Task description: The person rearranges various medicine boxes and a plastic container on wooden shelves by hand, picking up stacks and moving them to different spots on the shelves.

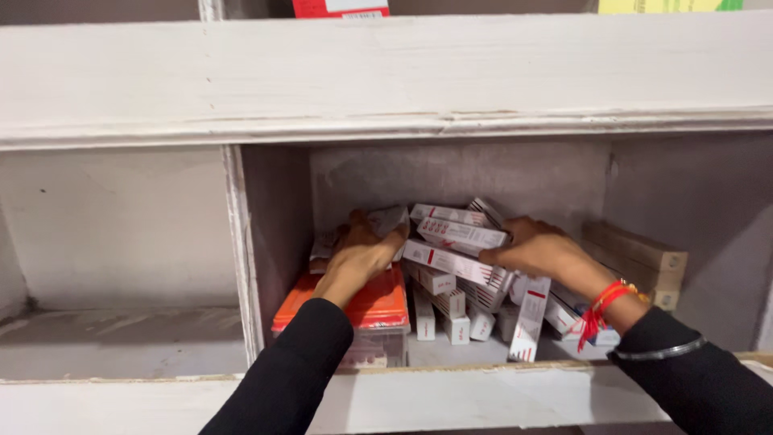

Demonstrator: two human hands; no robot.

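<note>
Both my arms are in the middle compartment of a worn white shelf (386,80), black sleeves to the wrist.

Left hand (360,256): lies palm down over the top of a small carton at the far left of the heap, above the orange-lidded clear box (378,310). Fingers curl over the carton's far edge; how firmly they close I cannot tell, as the back of the hand hides them.

Right hand (541,248): red thread at the wrist, thumb and fingers closed around the right end of a long white carton with red marking (452,263). That carton lies on top of the heap, between my two hands.

Long axis of the white carton: runs left to right, tilted, the left end a little farther and higher, the right end nearer and lower, inside my right grip. Its left end points toward my left hand and stops just short of it. The right hand is the one on it.

Around it: more white and red cartons (451,310), some flat on top, some standing on end below. Tan boxes (644,258) are stacked at the far right wall. The compartment to the left shows only bare board.
</note>
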